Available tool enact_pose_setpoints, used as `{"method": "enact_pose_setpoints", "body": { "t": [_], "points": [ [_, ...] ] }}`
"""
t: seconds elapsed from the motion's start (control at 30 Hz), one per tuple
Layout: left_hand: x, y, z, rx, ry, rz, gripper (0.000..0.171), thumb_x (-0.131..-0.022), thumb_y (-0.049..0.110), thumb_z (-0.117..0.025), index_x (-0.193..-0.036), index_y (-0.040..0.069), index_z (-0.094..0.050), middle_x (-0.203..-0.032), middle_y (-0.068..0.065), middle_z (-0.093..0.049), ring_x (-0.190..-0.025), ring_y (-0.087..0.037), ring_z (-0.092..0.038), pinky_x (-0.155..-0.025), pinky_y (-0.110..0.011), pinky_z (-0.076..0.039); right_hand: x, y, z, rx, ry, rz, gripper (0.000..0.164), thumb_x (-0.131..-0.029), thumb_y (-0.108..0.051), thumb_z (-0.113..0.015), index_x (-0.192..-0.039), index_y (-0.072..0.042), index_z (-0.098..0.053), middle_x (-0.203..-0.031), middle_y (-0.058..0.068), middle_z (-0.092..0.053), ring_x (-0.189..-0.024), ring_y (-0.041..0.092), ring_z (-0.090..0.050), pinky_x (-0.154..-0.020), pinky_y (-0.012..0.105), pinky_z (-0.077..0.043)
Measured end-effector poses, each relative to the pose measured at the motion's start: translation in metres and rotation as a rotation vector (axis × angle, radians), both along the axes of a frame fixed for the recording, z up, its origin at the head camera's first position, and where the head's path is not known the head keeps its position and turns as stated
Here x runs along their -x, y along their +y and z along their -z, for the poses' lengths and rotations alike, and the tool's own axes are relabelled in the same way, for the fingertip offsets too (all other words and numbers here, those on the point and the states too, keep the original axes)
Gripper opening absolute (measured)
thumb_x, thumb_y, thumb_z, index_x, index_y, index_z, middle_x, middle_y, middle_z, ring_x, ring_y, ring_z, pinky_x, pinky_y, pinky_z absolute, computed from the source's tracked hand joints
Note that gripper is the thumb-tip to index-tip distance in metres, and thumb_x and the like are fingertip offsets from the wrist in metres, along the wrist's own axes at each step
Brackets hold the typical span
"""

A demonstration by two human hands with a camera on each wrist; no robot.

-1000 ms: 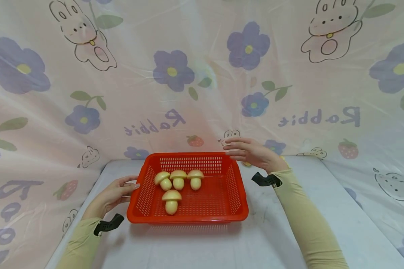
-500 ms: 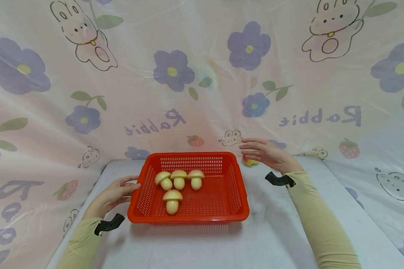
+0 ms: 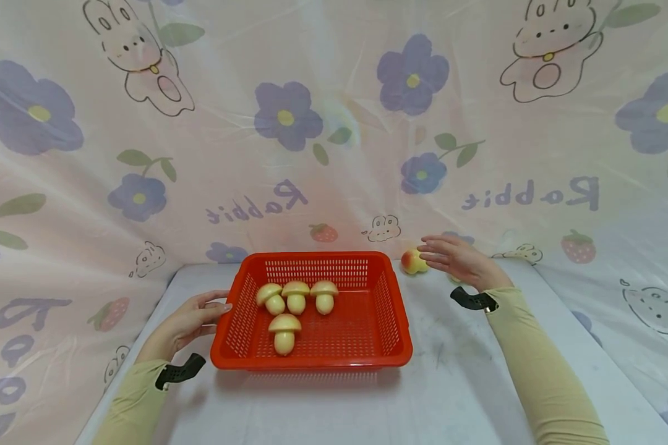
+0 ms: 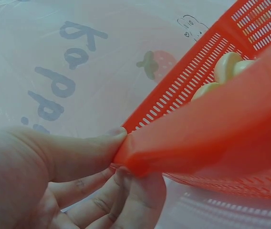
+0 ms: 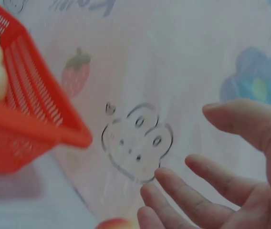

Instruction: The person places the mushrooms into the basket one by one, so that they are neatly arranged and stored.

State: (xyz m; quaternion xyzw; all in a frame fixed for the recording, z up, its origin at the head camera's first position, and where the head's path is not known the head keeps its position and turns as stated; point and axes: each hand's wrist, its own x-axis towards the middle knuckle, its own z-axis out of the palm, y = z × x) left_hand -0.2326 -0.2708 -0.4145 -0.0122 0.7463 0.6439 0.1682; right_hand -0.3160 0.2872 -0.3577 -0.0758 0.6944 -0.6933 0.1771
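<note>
A red plastic basket (image 3: 312,361) with slotted sides holds several pale yellow toy mushrooms (image 3: 284,334): a row towards the back left, one nearer the front. My left hand (image 3: 192,318) pinches the basket's left rim; in the left wrist view the thumb lies on top of the rim (image 4: 150,152) and the fingers are beneath. To the right of the basket, my right hand (image 3: 456,259) is raised with its fingers extended and nothing in it. A red-and-yellow toy peach (image 3: 412,262) sits just left of its fingertips; in the right wrist view only the peach's top (image 5: 116,224) shows.
Partly hidden under the right hand is a small yellowish thing (image 3: 454,279). The white tabletop (image 3: 312,408) ends at a hanging cloth (image 3: 356,154) printed with rabbits and flowers. Similar cloth hangs at both sides.
My right hand has moved right, from over the basket's back right corner to beyond the peach, which now shows. The left hand and basket stay put.
</note>
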Motion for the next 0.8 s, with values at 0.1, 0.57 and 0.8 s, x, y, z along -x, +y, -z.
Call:
{"method": "enact_pose_setpoints", "body": {
  "t": [0.1,0.57,0.8],
  "points": [
    [0.000,0.000,0.000,0.002,0.004,-0.001,0.066,-0.093,0.024,-0.065,-0.145,0.001,-0.031,-0.109,-0.011,-0.066,-0.094,-0.024,-0.066,-0.080,-0.041,-0.055,0.004,0.004,0.008,-0.031,-0.013,0.031,0.062,-0.101,-0.027,-0.049,-0.147,0.004,-0.022,-0.149,0.028,-0.027,-0.133,0.040,-0.033,-0.109,0.046,-0.028],
    [0.001,0.001,0.003,-0.003,0.017,-0.001,0.062,-0.093,0.020,-0.065,-0.140,-0.006,-0.033,-0.105,-0.011,-0.065,-0.091,-0.023,-0.067,-0.078,-0.040,-0.056,0.021,0.018,0.038,-0.085,0.015,0.070,0.059,-0.104,-0.022,-0.042,-0.149,0.005,-0.015,-0.151,0.028,-0.020,-0.137,0.043,-0.022,-0.111,0.046,-0.021],
    [0.001,0.000,0.003,-0.009,0.022,-0.001,0.062,-0.093,0.019,-0.065,-0.140,-0.006,-0.033,-0.106,-0.011,-0.066,-0.091,-0.023,-0.067,-0.078,-0.040,-0.056,0.031,0.024,0.040,-0.122,0.049,0.068,0.061,-0.102,-0.021,-0.047,-0.149,0.005,-0.016,-0.153,0.025,-0.018,-0.138,0.044,-0.020,-0.112,0.049,-0.017]
  ]
}}
